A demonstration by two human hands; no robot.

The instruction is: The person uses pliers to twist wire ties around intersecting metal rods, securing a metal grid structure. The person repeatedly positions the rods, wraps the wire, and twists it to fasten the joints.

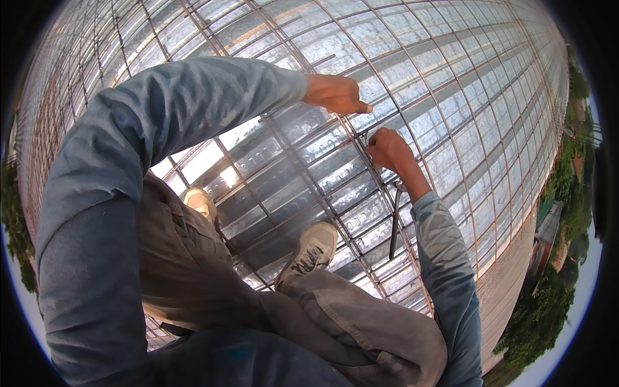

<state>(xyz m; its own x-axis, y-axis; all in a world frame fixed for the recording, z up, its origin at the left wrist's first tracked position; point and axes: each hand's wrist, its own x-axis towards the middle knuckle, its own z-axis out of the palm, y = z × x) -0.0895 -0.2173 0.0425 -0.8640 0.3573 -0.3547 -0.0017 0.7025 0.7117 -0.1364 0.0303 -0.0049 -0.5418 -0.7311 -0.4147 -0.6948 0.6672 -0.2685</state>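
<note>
My left hand is closed above the rebar mesh, its thumb and forefinger pressed together toward the right. Anything pinched there is too small to make out. Closer to me and a little to the right, my right hand is curled into a fist over a pair of bars running close together. Whatever it grips is hidden by the fingers. A thin dark-handled tool shows just below the right wrist, slanting along the mesh. Whether the right hand holds it, I cannot tell.
Ribbed shiny metal decking lies under the bars. My left shoe and right shoe stand on the mesh, with my bent knees close by. Trees and a roof show beyond the deck's right edge.
</note>
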